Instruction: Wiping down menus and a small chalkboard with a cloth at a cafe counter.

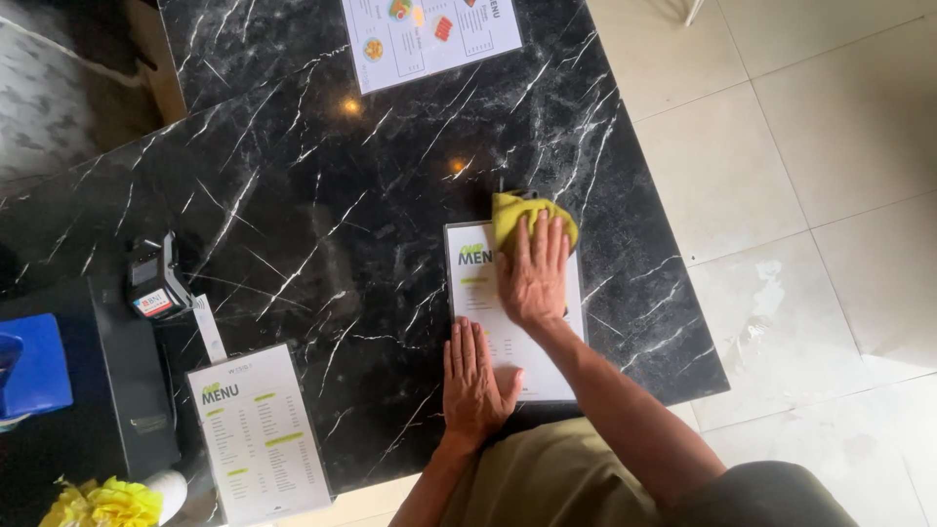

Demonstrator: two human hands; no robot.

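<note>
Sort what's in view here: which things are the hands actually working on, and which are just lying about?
In hand:
right hand pressing yellow cloth
left hand flat on white menu card

Lying about:
second menu card
picture menu
small card terminal
yellow flowers

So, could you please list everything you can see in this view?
counter: 1, black marble with white veins, fills the middle
menus: 3, white; one under both hands, one at bottom left, one at top edge
cloth: 1, yellow, on the top of the middle menu, under the right hand
card reader: 1, black, left side of counter
box: 1, black, far left
blue thing: 1, on the box, kind unclear
yellow flowers: 1 bunch, bottom left corner
floor: pale tiles, right
left hand: flat on the menu's lower left edge
right hand: pressing the cloth on the menu
</note>
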